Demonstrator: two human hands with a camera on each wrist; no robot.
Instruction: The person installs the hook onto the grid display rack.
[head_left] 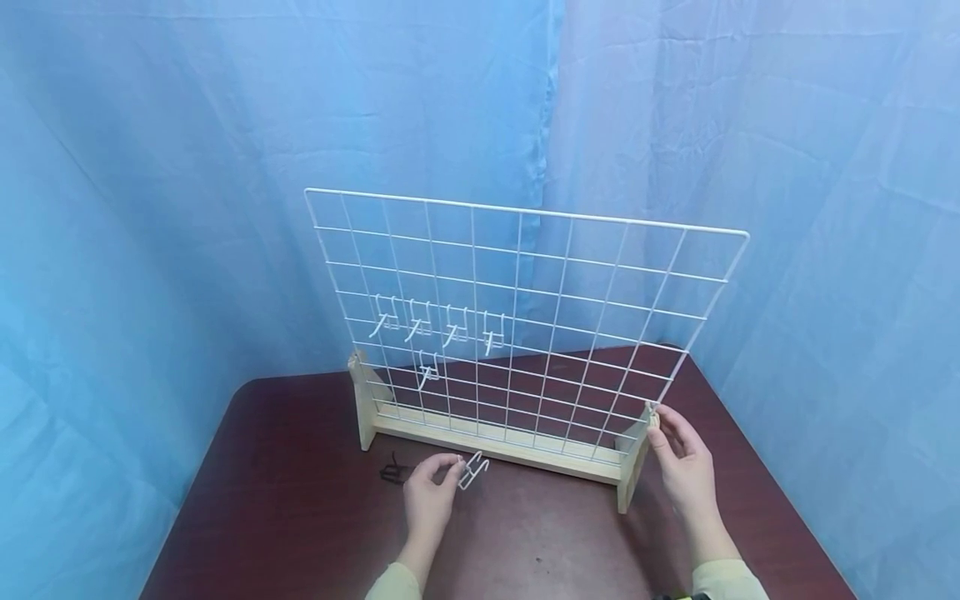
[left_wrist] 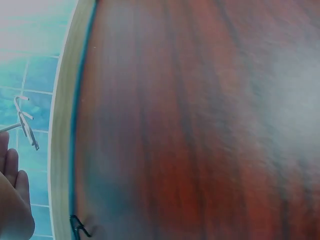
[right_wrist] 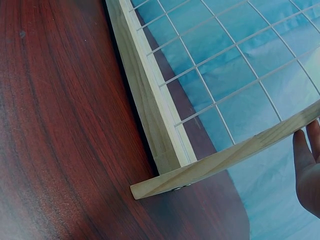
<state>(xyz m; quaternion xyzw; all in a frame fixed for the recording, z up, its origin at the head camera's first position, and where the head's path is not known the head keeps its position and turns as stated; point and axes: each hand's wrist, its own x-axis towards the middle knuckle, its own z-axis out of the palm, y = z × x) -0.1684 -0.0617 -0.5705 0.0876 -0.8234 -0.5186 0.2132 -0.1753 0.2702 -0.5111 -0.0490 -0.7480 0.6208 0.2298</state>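
Observation:
A white wire grid panel (head_left: 517,247) stands upright, tilted back, in a wooden stand (head_left: 495,446). Several white hooks (head_left: 456,327) hang in a row on its left half, with one more white hook (head_left: 428,373) below them. In front of the stand, my left hand (head_left: 431,500) pinches a loose white wire hook (head_left: 472,472), which the left wrist view shows as a hook (left_wrist: 25,122) beyond the fingertips. My right hand (head_left: 688,471) grips the top of the stand's right wooden end piece (head_left: 633,467), thumb in front; the right wrist view shows fingers (right_wrist: 302,150) against its edge.
A black hook (head_left: 392,472) lies on the dark red table (head_left: 292,500), just left of my left hand. Blue curtains (head_left: 225,208) close off the back and both sides. The stand's left end piece (head_left: 364,408) rests on the table.

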